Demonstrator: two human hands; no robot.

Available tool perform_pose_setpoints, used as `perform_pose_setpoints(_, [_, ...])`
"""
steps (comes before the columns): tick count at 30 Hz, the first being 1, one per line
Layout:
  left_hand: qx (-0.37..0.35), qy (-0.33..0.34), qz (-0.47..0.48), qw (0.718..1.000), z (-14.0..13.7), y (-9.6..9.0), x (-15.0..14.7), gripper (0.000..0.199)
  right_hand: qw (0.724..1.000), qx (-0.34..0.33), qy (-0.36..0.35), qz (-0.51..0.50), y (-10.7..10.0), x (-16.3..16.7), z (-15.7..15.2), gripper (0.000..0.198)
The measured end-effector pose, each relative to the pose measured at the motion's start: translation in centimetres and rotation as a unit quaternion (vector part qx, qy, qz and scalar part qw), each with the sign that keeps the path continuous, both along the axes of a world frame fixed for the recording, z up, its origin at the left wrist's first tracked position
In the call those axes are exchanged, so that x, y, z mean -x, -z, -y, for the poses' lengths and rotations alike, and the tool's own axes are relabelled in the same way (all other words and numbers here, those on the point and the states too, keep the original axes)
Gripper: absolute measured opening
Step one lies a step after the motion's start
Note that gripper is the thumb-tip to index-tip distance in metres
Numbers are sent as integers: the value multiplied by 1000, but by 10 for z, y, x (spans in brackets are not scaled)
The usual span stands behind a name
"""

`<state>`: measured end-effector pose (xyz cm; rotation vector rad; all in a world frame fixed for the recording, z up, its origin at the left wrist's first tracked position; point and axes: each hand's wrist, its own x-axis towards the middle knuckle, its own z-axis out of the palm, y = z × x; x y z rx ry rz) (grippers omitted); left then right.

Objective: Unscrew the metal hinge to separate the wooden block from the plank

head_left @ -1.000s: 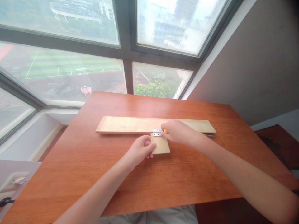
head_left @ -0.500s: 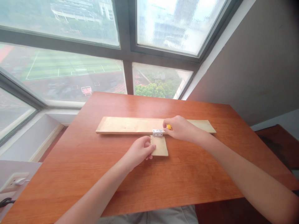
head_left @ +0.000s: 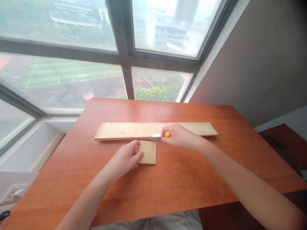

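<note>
Pinching the square (head_left: 148,153) by its left edge, the left hand (head_left: 124,159) is laying its thumb on top and keeping the other fingers curled at the side and underneath — a closed, light grip. In the head view, the only one, the square is lying just short of the board (head_left: 122,130), its right part facing the hinge (head_left: 156,135) across a narrow gap. Two small dark holes are showing along its far edge

The change is plain: a second ago the hinge's near leaf was lapping over the square, and now the square is sitting farther left, with nothing covering its far edge. The hinge is staying at the board's near edge, showing only as a slim strip. For the work this is apparently meaning that square and hinge are no longer joined or lined up, while the board is still bearing the hinge

The right hand (head_left: 178,136) is closing around a yellow handle (head_left: 168,134), most of that tool being hidden, and its fingertips are hanging at the hinge's right end — whether they are also gripping the metal, I cannot tell. Everything is resting on or just over the red-brown table (head_left: 182,179)
</note>
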<state>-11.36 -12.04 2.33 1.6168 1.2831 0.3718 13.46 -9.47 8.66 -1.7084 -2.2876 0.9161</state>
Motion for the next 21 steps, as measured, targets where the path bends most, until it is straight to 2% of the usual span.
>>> perform_pose_setpoints(2, [-61, 10, -82, 995, -1, -5, 6, 18, 1000, 9, -6, -8, 5, 7, 1, 9])
perform_pose_setpoints(5, [-162, 13, -211, 964, -1, -9, 6, 21, 1000, 15, -19, -13, 12, 20, 2, 10])
perform_pose_setpoints(7, [-199, 15, -249, 948, 0, -11, 1, 20, 1000, 12, -25, -7, 17, 29, 3, 12])
perform_pose_setpoints(11, [-255, 45, -259, 931, 7, -8, -12, 21, 999, 2, -30, 19, 21, 39, 4, 17])
perform_pose_setpoints(16, [-266, 135, -263, 917, 14, -2, -22, 20, 999, 11, -39, 31, 29, 36, 6, 21])
perform_pose_setpoints(21, [-278, 148, -265, 912, 16, 2, -23, 10, 999, -2, -37, 22, 32, 34, 9, 20])
